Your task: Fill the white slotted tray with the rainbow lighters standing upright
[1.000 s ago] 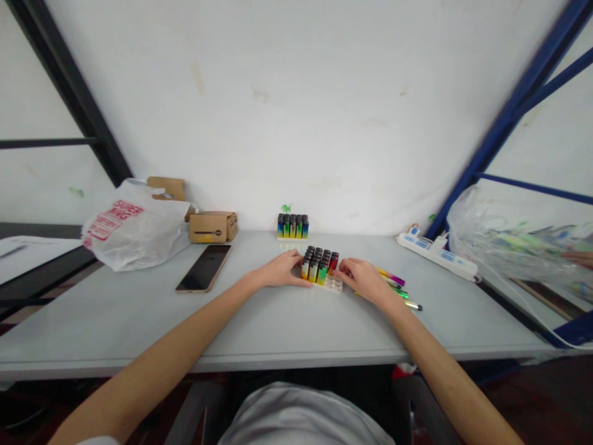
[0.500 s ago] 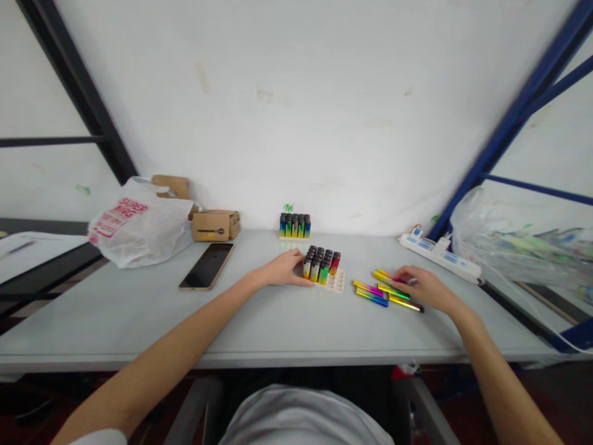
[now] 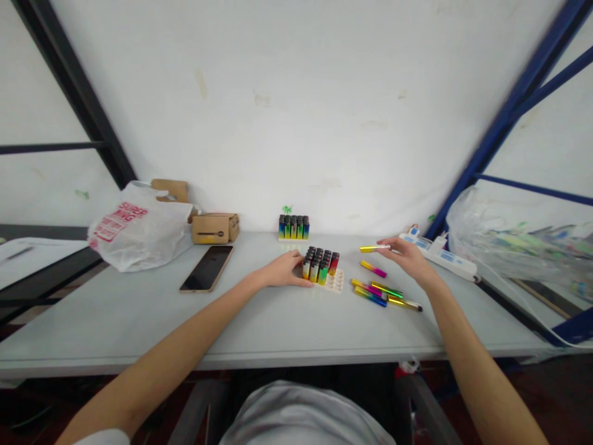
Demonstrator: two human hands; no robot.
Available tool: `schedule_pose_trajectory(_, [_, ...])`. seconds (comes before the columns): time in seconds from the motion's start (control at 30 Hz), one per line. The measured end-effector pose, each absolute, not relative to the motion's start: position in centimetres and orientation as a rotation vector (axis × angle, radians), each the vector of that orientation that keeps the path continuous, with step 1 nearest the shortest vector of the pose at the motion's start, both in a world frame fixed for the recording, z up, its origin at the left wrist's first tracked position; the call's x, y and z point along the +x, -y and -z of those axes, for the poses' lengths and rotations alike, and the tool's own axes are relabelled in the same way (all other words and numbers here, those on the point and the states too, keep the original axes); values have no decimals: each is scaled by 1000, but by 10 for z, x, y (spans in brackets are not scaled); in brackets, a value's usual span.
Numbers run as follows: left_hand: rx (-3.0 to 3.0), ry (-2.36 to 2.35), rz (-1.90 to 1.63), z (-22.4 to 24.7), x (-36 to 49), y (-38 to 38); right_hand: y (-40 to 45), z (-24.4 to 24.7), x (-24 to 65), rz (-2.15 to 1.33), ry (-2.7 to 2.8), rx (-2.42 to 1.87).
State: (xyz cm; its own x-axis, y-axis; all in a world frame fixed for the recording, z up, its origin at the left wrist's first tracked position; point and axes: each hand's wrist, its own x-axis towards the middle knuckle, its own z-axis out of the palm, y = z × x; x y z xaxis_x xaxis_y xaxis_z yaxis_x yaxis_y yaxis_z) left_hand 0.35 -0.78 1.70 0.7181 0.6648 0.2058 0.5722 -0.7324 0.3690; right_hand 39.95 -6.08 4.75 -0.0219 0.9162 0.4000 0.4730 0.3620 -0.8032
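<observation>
My left hand (image 3: pixel 285 269) is curled around the left side of a white lighter tray (image 3: pixel 336 283), thumb in front and fingers behind. Upright lighters (image 3: pixel 321 272) with black tops fill its left part, while bare holes show at its right. Above the tabletop, to the right of the tray, my right hand (image 3: pixel 405 254) pinches a yellow and silvery lighter (image 3: pixel 370 249) by one end, holding it level. Below that hand lies a yellow-magenta lighter (image 3: pixel 373 269). Several more loose lighters (image 3: pixel 370 297), in yellow, green, blue and magenta, lie nearer the table's front.
A second tray of lighters (image 3: pixel 293 227) stands against the wall. Left of it are a cardboard box (image 3: pixel 215 228), a phone (image 3: pixel 206 269) and a white plastic bag (image 3: pixel 139 228). A white power strip (image 3: pixel 447 259) lies at the right, beside a blue metal frame (image 3: pixel 504 117).
My right hand has risen from the loose lighters and moved back, lifting one lighter. The yellow-magenta lighter now lies apart from the pile. My left hand stays on the tray.
</observation>
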Motion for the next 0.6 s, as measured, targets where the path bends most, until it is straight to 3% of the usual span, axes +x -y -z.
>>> schedule_pose_trajectory(0.13, [2641,-969,-484,-16,4,7,50,-67,358,-964,1343,-962])
schedule_pose_trajectory(0.27, [2641,-965,-492,-16,4,7,40,-63,320,-1140,1227,-848])
schedule_pose_trajectory(0.47, [2647,-973,-494,-16,3,8,43,-37,301,-1240,1415,-917])
schedule_pose_trajectory(0.6, [2635,-972,-501,-15,2,8,44,-31,302,-1117,1556,-1030])
